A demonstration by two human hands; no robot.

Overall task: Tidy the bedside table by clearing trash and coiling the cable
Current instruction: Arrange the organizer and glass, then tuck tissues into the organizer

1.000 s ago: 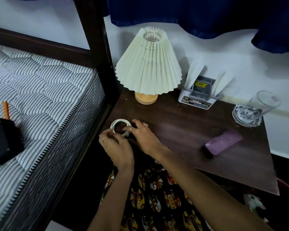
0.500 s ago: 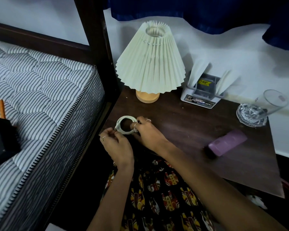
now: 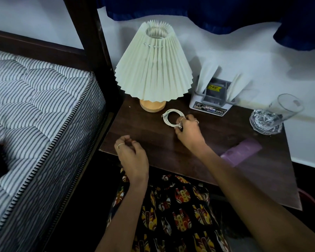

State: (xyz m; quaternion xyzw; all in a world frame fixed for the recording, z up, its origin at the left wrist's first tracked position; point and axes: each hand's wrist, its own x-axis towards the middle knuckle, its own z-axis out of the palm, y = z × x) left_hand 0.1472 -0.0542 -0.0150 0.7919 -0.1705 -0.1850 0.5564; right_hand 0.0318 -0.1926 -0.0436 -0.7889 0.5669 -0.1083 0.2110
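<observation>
A white cable [image 3: 168, 117] wound into a small ring lies on the dark wooden bedside table [image 3: 147, 140], just in front of the lamp's base. My right hand [image 3: 188, 130] pinches the ring's right side, fingers curled round the strands. My left hand [image 3: 131, 153] hovers over the table's front left edge, apart from the cable, its fingers loosely curled with nothing in them. No loose trash shows on the tabletop.
A pleated cream lamp [image 3: 154, 70] stands at the back left. A napkin holder [image 3: 212, 97] sits behind the cable, a glass [image 3: 275, 115] at the right edge, a purple case [image 3: 242, 151] near the front right. The striped mattress [image 3: 31, 113] and bedpost [image 3: 91, 42] are on the left.
My right hand carried the coiled cable from the table's front left corner back toward the lamp. My left hand let go of the coil and stayed near the front edge.
</observation>
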